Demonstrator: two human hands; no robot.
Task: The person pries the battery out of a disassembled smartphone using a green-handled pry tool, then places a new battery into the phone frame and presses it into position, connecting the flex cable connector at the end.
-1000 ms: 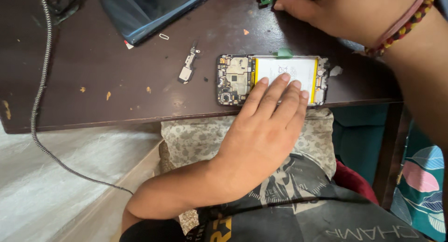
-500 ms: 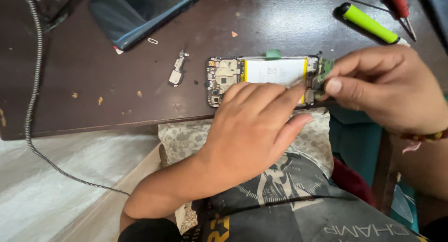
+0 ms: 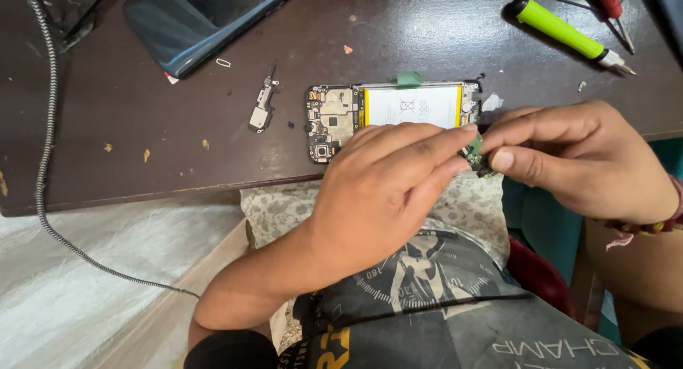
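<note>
The opened phone (image 3: 390,120) lay flat on the desk (image 3: 142,148). The left hand (image 3: 384,191) rested on it, fingers together. The right hand (image 3: 576,159) pinched a small green board (image 3: 472,156), seemingly light and fragile, best held by its edges.

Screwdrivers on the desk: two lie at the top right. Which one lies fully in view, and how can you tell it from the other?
The green-handled screwdriver: its whole bright green handle and tip show. The red-handled screwdriver beside it is cut off by the picture's top edge.
</note>
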